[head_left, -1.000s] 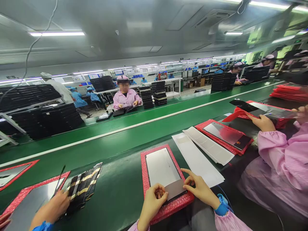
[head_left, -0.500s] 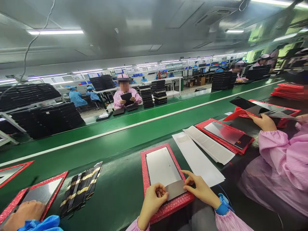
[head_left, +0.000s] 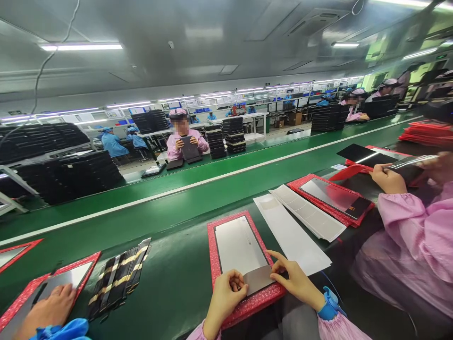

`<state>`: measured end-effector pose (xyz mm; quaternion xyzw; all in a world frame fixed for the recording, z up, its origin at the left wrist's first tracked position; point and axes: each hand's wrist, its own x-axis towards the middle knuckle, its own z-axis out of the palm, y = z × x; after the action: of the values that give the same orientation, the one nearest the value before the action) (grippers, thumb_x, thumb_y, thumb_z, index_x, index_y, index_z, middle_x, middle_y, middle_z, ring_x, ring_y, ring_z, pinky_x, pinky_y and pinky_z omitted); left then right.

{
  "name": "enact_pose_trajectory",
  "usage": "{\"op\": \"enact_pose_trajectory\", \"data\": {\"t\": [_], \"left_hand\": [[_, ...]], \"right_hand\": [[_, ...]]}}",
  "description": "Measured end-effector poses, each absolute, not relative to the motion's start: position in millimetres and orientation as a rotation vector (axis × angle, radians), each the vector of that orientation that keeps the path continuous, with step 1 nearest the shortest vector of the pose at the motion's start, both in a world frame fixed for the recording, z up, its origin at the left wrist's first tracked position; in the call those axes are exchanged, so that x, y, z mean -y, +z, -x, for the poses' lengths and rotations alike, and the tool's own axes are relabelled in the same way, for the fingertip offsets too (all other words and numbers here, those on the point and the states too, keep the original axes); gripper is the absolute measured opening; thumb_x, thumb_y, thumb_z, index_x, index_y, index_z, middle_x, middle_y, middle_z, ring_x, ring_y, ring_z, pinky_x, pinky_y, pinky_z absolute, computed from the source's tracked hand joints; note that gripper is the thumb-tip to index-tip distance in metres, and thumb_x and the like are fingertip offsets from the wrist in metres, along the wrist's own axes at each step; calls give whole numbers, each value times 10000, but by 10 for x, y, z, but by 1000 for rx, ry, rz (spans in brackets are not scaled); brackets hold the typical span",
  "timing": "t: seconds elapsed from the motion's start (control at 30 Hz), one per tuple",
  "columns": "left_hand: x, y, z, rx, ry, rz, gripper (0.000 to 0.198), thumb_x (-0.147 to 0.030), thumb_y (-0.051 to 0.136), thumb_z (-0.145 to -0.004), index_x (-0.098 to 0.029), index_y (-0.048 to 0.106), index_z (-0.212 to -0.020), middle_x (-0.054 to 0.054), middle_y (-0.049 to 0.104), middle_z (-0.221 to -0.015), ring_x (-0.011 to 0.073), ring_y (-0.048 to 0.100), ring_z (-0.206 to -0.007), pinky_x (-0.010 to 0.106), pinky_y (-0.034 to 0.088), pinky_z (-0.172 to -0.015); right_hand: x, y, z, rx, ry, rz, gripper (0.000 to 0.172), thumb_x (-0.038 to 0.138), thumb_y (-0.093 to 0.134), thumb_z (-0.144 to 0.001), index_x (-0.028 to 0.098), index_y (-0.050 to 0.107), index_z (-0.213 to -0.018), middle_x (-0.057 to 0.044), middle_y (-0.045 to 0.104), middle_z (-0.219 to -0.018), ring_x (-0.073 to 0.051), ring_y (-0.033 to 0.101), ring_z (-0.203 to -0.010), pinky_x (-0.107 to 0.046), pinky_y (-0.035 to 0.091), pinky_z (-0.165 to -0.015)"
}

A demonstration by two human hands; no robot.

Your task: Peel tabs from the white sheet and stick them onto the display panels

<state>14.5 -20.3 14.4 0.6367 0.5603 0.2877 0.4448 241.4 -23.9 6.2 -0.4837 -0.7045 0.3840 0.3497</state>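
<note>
Factory assembly hall seen from a seat along a green belt worktop [head_left: 170,208]. A grey panelled ceiling [head_left: 198,42] carries fluorescent light strips [head_left: 81,47] and a ceiling air unit [head_left: 314,21]; a loose cable [head_left: 46,66] hangs at upper left. Beyond the worktop's far edge, a second green conveyor belt [head_left: 141,186] runs parallel. Stacks of black panels [head_left: 60,170] fill white racks at left. Further back stand a white bench [head_left: 244,120], cardboard boxes [head_left: 293,118] and rows of workers in blue smocks [head_left: 113,144]. Across the belt sits a worker in a pink smock [head_left: 186,146].
</note>
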Motion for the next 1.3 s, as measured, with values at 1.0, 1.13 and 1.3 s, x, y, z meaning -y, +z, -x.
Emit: {"op": "enact_pose_trajectory", "data": {"t": [1.0,1.13,1.3], "left_hand": [[219,204,-159,-1443,703,-1589,75,-186,592,-605,-137,587,-661,3,624,-581,82,461,-464,183,322,-452],[217,216,-149,-1407,692,-1567,90,-205,601,-610,-133,598,-664,6,631,-587,82,472,-465,182,320,-452],[209,222,-142,-1386,696,-1547,99,-206,605,-612,-124,597,-664,9,620,-582,82,476,-468,183,319,-450]], "right_hand": [[281,8,-2396,1828,922,1210,441,240,441,-828,241,364,-1263,22,578,-764,-116,552,-723,-252,437,-726],[287,0,-2399,1819,934,1209,436,235,449,-829,242,369,-1258,23,575,-773,-112,549,-725,-247,436,-727],[289,-14,-2401,1812,932,1208,436,241,453,-829,249,374,-1258,26,571,-767,-112,547,-721,-246,432,-724]]}}
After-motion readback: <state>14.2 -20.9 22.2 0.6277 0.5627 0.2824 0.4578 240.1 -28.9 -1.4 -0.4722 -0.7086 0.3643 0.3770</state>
